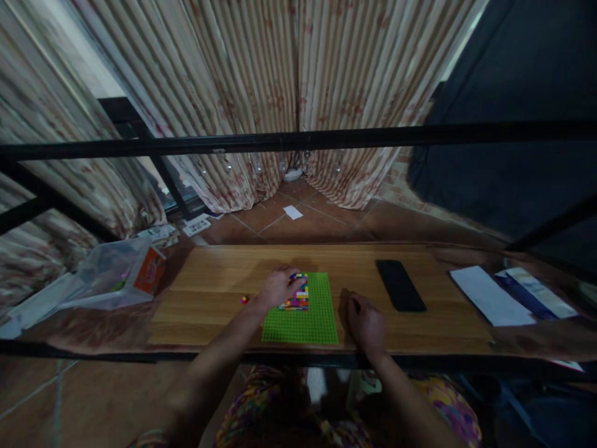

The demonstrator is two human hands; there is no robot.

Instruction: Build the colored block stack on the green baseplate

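- Two bare hands at a wooden table, colourful blocks packed together on the left part of a green board
- Left hand over the block patch, thumb and fingers spread around its far left part; from where I stand, can't tell if they're clamped on a block or just touching
- Right hand rests just beside the board's right edge, fingers loosely curled; can't tell if anything's inside
- Risk: pressing off-centre could tip a block or leave it half seated, since the hand covers the spot
- Risk: board could slide or twist under a sideways push, as the right hand doesn't seem to pin it
- Risk: small loose pieces left of the board sit near the left forearm; a sleeveless sweep could knock them away
- Risk: right elbow swinging out might nudge the phone, probably harmless
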